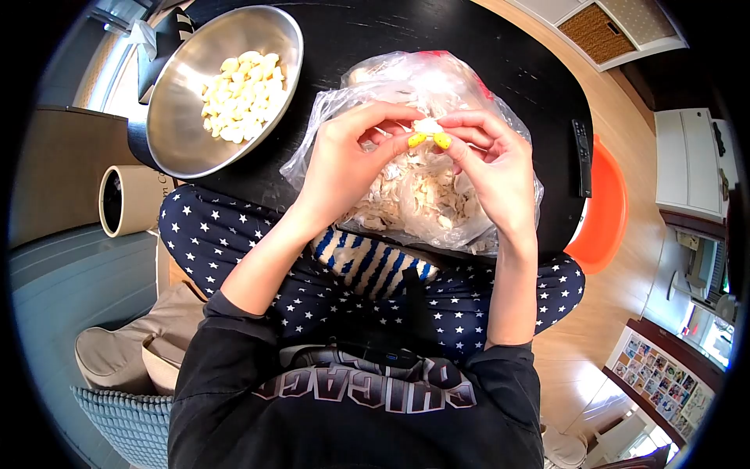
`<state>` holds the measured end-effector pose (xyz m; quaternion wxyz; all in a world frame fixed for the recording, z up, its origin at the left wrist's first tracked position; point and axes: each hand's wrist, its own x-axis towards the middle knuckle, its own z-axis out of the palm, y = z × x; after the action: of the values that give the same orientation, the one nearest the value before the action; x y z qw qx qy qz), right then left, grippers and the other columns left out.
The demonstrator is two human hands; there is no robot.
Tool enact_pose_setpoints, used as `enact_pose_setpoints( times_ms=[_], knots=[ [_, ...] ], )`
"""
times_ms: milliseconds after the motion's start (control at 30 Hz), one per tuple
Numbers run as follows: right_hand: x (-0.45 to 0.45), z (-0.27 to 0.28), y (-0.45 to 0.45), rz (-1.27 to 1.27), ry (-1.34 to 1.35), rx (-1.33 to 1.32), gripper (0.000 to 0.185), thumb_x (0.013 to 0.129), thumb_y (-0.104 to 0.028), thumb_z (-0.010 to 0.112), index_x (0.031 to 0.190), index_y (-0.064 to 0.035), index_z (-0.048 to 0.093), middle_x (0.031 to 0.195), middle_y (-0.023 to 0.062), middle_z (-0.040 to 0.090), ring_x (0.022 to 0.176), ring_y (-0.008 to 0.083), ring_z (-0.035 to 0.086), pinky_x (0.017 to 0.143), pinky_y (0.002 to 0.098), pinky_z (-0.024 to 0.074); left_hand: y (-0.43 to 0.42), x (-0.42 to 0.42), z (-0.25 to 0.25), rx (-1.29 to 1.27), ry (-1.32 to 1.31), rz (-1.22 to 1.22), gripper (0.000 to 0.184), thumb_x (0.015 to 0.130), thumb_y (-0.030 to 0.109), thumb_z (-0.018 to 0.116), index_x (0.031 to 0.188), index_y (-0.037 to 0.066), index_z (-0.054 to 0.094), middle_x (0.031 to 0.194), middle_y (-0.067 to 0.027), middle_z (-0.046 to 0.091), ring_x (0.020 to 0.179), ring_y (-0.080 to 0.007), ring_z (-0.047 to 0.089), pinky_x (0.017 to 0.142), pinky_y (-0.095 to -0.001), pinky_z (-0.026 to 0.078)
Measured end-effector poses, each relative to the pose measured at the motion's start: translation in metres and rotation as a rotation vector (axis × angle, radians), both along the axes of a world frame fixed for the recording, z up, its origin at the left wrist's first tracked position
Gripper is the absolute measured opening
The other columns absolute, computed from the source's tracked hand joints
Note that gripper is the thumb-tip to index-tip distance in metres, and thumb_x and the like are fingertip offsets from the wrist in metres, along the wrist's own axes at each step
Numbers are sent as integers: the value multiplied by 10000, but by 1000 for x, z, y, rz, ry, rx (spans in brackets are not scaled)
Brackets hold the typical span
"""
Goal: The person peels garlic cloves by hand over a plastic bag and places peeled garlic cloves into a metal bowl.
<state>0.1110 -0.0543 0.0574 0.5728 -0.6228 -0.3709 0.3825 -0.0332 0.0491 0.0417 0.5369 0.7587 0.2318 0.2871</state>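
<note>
Between the fingertips of both hands is a small pale garlic clove. My left hand pinches it from the left, and my right hand from the right; both thumbs have yellow nails. Just below the hands lies an open clear plastic bag, full of papery garlic skins. To the left, a large steel bowl holds a heap of peeled garlic cloves. Curled fingers hide part of the clove.
The bag and bowl rest on a black table. A black remote control lies near its right edge, beside an orange chair. At the left stands a cream-coloured bin. A striped cloth is on my lap.
</note>
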Motion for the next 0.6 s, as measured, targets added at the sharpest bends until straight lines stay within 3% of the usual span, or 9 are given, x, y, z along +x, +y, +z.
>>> enact_pose_setpoints(
  times_ms=[200, 267, 433, 500, 600],
  knots=[
    [0, -4, 0, 5, -54, 34, 135, 834, -50, 581, 957, 0, 608, 867, 66, 653, 761, 78, 617, 591, 180, 465, 1, 1, -5, -67, -31, -29, 228, 809, 21, 598, 1037, 11, 603, 945, -36, 613, 830, -76, 561, 748, -209, 454],
    [0, -6, 0, -6, -58, 47, 121, 843, -58, 569, 942, -1, 610, 851, 61, 653, 742, 73, 611, 580, 178, 459, 0, 2, -5, -46, -54, 18, 252, 765, -21, 602, 1008, 40, 630, 943, -49, 634, 777, -85, 589, 665, -200, 464],
    [-2, -8, 1, -95, -49, 50, 101, 837, -59, 567, 911, -3, 610, 775, 46, 646, 667, 78, 593, 560, 198, 449, 0, 2, -1, 18, -40, 26, 246, 765, -10, 605, 1002, 49, 635, 944, -52, 637, 767, -86, 588, 641, -198, 463],
    [3, -6, -2, -56, -410, -141, 112, 806, -37, 577, 912, -8, 598, 739, 48, 629, 627, 105, 582, 560, 229, 450, 1, 0, 0, 42, 3, 15, 237, 780, 12, 606, 1014, 44, 628, 945, -46, 623, 785, -80, 576, 658, -193, 459],
    [1, -6, -2, -95, -617, -108, 132, 774, -14, 585, 907, -11, 588, 769, 63, 620, 640, 124, 581, 579, 251, 453, 4, -1, -4, 112, -20, 0, 225, 788, 24, 601, 1012, 37, 624, 941, -44, 611, 790, -86, 573, 654, -195, 455]
  ],
)
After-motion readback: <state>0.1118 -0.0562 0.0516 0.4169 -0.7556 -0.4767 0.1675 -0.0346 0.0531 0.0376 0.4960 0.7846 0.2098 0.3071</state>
